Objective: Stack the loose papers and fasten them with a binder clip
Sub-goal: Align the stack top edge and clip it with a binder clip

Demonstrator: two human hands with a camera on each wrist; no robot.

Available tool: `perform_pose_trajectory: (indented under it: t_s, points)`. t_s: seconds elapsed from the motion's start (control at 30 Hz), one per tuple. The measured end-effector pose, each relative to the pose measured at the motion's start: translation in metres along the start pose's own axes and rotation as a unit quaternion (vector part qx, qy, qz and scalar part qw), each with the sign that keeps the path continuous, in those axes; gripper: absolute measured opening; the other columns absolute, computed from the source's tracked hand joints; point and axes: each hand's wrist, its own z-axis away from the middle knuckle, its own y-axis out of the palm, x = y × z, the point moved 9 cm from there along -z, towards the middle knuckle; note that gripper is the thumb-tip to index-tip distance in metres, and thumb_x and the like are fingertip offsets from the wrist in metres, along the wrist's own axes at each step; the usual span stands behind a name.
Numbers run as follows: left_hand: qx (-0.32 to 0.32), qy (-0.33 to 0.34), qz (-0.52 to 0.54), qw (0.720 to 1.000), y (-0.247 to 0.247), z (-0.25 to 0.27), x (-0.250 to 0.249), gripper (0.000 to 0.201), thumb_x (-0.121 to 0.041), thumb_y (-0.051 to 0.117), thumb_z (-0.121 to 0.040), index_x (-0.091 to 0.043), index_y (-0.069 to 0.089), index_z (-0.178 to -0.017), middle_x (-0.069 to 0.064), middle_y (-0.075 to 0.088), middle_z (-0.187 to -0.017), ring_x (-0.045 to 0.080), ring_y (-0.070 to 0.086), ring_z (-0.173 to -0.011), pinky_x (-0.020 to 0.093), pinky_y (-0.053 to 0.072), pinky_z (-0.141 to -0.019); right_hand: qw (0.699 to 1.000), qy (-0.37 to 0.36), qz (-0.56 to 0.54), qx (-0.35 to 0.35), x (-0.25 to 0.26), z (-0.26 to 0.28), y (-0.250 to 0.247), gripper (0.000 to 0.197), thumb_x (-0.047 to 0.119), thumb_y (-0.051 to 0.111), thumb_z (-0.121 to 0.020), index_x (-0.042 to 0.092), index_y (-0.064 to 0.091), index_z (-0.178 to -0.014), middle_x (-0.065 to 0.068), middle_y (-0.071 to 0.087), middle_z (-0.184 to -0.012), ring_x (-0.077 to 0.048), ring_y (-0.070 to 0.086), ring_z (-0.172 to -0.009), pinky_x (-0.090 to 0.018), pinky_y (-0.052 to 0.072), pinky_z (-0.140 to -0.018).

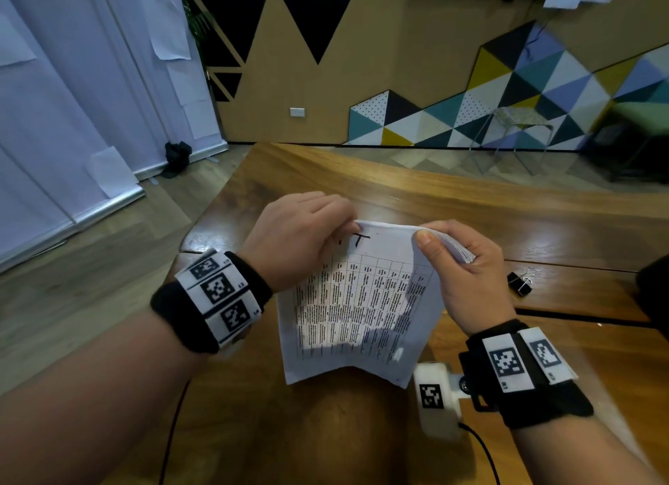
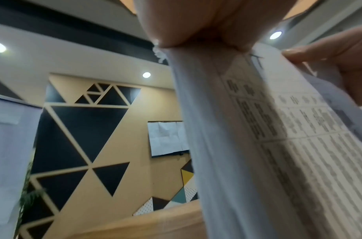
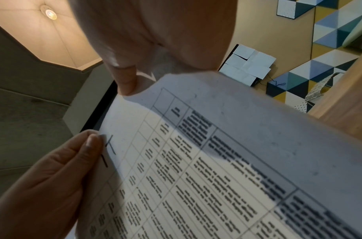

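A stack of white papers [image 1: 358,303] printed with a table hangs upright above the wooden table [image 1: 452,209], held by its top edge. My left hand [image 1: 300,238] pinches the top left corner. My right hand [image 1: 459,263] grips the top right corner, thumb on the front sheet and fingers behind the stack. In the left wrist view the papers [image 2: 227,129] run down from my fingers. The right wrist view shows the printed sheet [image 3: 227,161] with my thumb [image 3: 125,80] on its edge. A black binder clip [image 1: 520,283] lies on the table, right of my right hand.
The table's left edge and rounded corner [image 1: 192,238] are close to my left wrist. A wire chair [image 1: 514,133] stands on the floor beyond the table's far side. A dark object [image 1: 655,296] sits at the right edge of the table.
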Motion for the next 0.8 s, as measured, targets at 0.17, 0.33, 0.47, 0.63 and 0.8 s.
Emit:
perform_pose_trajectory:
  t_s: [0.17, 0.33, 0.47, 0.63, 0.8]
  points:
    - [-0.006, -0.009, 0.031, 0.999, 0.006, -0.01, 0.008, 0.029, -0.027, 0.041, -0.098, -0.008, 0.061, -0.087, 0.003, 0.062, -0.077, 0.019, 0.051, -0.067, 0.029, 0.036, -0.062, 1.0, 0.0, 0.004, -0.006, -0.007, -0.012, -0.008, 0.012, 0.01, 0.063, -0.088, 0.015, 0.068, -0.079, 0.013, 0.065, -0.07, 0.001, 0.058, -0.065, -0.011, 0.045, -0.062]
    - [-0.022, -0.019, -0.014, 0.999, 0.011, -0.017, 0.015, 0.03, -0.029, 0.044, -0.098, -0.012, 0.063, -0.083, 0.001, 0.061, -0.07, 0.017, 0.049, -0.062, 0.028, 0.029, -0.057, 1.0, -0.002, -0.004, -0.006, -0.016, -0.023, -0.013, 0.013, 0.009, 0.063, -0.088, 0.017, 0.069, -0.078, 0.008, 0.064, -0.07, -0.005, 0.057, -0.066, -0.015, 0.045, -0.062]
    - [-0.047, -0.031, 0.001, 0.998, 0.012, -0.019, 0.019, 0.033, -0.03, 0.047, -0.098, -0.01, 0.066, -0.08, 0.0, 0.063, -0.067, 0.02, 0.053, -0.058, 0.028, 0.037, -0.054, 1.0, -0.007, 0.01, 0.01, -0.02, -0.032, -0.014, 0.013, 0.015, 0.064, -0.087, 0.022, 0.068, -0.077, 0.005, 0.063, -0.071, -0.007, 0.057, -0.067, -0.019, 0.044, -0.063]
    - [-0.056, -0.031, 0.021, 0.998, 0.015, -0.019, 0.024, 0.032, -0.027, 0.05, -0.097, -0.007, 0.067, -0.079, 0.002, 0.063, -0.066, 0.021, 0.053, -0.056, 0.028, 0.04, -0.053, 0.979, 0.133, -0.11, 0.108, -0.061, -0.053, -0.034, 0.073, 0.076, 0.068, -0.053, 0.018, 0.068, -0.097, -0.002, 0.068, -0.094, -0.015, 0.063, -0.081, -0.026, 0.051, -0.068]
    - [-0.054, -0.028, 0.035, 0.998, 0.021, -0.02, 0.027, 0.032, -0.027, 0.051, -0.098, -0.007, 0.067, -0.079, 0.003, 0.064, -0.065, 0.022, 0.053, -0.055, 0.036, 0.045, -0.052, 0.913, 0.307, 0.263, 0.054, -0.183, -0.069, -0.136, 0.06, 0.06, 0.049, -0.087, 0.02, 0.052, -0.131, 0.001, 0.058, -0.128, -0.023, 0.054, -0.119, -0.04, 0.044, -0.091]
